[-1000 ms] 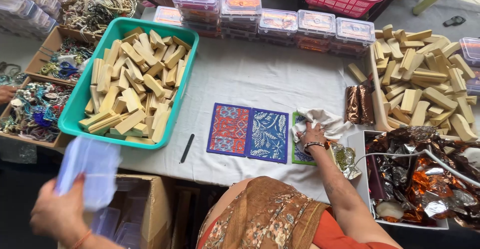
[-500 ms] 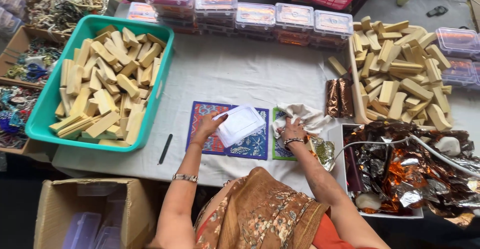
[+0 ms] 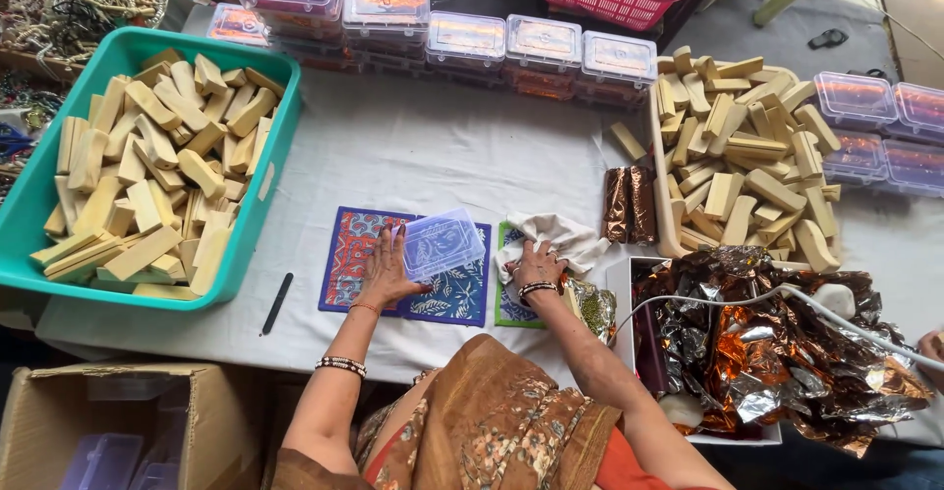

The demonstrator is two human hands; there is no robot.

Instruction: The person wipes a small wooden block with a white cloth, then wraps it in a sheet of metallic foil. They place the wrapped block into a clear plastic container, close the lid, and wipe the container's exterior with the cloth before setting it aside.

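**Head view: a clear plastic box set down on patterned mats at a crowded table**

Head view, looking down at a seated person's two hands over a table (image 3: 433,146) covered in pale cloth. The left hand (image 3: 382,272) is laid flat and open, fingers spread, on a red and blue patterned mat (image 3: 356,262), with its fingertips touching the near edge of a small clear plastic box (image 3: 443,242). The box is seen just beyond that hand, resting on the blue mat (image 3: 454,293) between the two hands. The right hand (image 3: 536,266) is pressed down on a crumpled white cloth (image 3: 560,232), fingers loosely curled over it; nothing is gripped firmly.

Well to the left of the left hand, a green tub (image 3: 59,284) of pale wooden blocks is placed, with a black pen (image 3: 276,303) lying nearer. Beyond the right hand, two brown foil-wrapped bars (image 3: 629,205) and a white tray of more blocks (image 3: 737,156) are found. To its right, a heap of crumpled foil (image 3: 767,352) is piled.

The step in hand appears to be the placing of the box. The next move would seemingly call for the box to be steadied and opened.
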